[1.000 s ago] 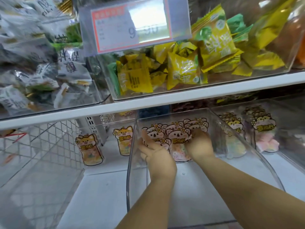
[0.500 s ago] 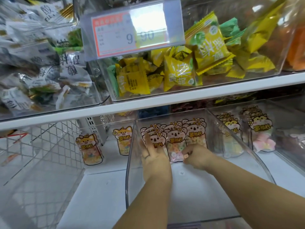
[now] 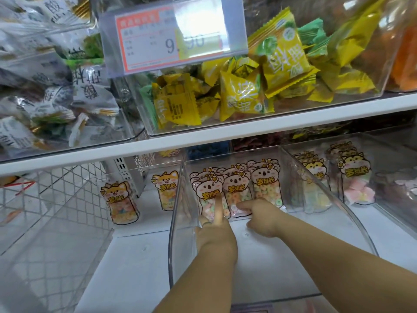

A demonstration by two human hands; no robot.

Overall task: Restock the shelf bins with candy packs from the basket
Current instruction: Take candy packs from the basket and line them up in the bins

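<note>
Head view: centre frame, koala candy packs (image 3: pixel 234 190) stand at the back of the clear bin (image 3: pixel 180 222). Left hand (image 3: pixel 215 231) and right hand (image 3: pixel 262 219) touch them with fingertips, grasping nothing. Bin mostly bare; basket unseen; restocking likely unfinished.

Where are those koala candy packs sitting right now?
The koala candy packs stand upright at the back of the middle clear bin on the lower shelf, beyond both hands.
</note>
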